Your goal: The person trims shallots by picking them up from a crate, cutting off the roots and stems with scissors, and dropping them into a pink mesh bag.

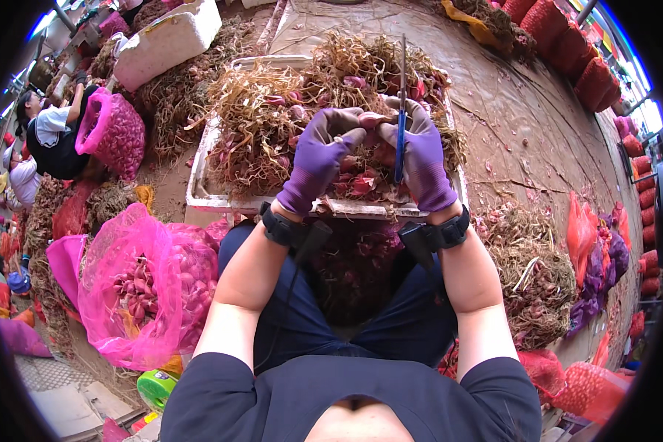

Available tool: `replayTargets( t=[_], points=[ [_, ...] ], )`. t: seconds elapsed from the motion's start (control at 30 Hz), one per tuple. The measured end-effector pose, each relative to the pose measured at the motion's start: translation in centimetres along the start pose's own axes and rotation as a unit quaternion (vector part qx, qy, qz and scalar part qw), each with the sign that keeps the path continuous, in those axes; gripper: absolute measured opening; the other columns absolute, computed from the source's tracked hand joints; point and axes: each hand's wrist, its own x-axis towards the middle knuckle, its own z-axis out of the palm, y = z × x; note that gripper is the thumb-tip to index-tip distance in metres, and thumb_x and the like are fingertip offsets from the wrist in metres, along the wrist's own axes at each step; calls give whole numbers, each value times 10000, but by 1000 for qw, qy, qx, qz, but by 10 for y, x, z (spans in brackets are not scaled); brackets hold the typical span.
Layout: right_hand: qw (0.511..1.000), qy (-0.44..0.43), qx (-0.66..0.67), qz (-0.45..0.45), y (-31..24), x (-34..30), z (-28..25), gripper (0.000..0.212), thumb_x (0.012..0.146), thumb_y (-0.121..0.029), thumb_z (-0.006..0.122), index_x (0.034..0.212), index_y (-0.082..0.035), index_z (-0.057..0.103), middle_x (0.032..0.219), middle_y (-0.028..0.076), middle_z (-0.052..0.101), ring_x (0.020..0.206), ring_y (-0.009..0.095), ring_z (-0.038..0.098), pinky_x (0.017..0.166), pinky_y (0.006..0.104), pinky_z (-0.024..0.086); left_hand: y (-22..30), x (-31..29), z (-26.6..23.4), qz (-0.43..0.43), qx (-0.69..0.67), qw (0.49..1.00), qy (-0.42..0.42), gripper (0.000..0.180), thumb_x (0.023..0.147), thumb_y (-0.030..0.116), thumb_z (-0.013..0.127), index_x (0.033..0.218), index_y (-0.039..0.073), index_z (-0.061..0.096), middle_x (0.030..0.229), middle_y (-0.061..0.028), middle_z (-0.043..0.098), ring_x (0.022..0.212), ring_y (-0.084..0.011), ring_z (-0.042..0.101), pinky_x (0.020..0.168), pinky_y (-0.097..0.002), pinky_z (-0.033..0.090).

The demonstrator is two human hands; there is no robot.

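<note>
Both my hands wear purple gloves with greyish-brown fingers and meet above a white foam tray (199, 184). The tray is heaped with shallots and their dry stalks (247, 103). My left hand (324, 151) is closed, its fingertips pinching one end of a reddish shallot (373, 119). Against the shallot's other side come the fingers of my right hand (422, 151). That hand also grips a blue-handled cutting tool (400, 144), its long thin blade pointing away from me. Seen edge-on, it could be a knife or scissors; I cannot tell.
A pink mesh bag (136, 295) of shallots stands at my left. Dry stalks (530, 280) are piled at my right. Behind the tray's left corner lies a white foam box (171, 44). A person (55, 132) sits far left beside a pink sack (114, 132). Red sacks (567, 44) line the far right.
</note>
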Motion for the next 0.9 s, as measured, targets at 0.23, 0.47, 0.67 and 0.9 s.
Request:
replayTargets(
  t=[0.23,0.47,0.67,0.9],
  points=[
    [998,-38,9,-43,1,-3,8,447,858,22,593,1281,-7,455,1014,99,670,839,153,680,617,216,539,6,-1,-11,-34,18,999,-8,275,937,107,596,1187,-5,576,1078,-65,655,966,-116,628,815,-245,518],
    [999,-51,17,-4,0,-8,17,478,874,-34,627,1311,-29,435,1035,88,672,847,134,676,575,195,513,4,-1,-16,46,33,998,31,318,836,-100,465,1109,-10,599,1026,-58,662,873,-91,627,743,-222,534],
    [999,-34,22,16,-7,-11,25,457,904,-112,642,1300,-39,424,1070,100,655,860,157,680,559,231,548,4,-4,-10,74,69,994,39,392,786,-140,405,1082,11,613,1010,-50,657,826,-82,625,706,-217,533],
    [994,-33,88,49,7,-8,25,445,909,-141,648,1279,-46,420,1004,76,646,831,155,676,567,249,558,1,-5,-7,22,5,991,129,229,847,-89,575,1047,3,638,949,-42,673,877,-99,625,800,-243,525]
  ],
)
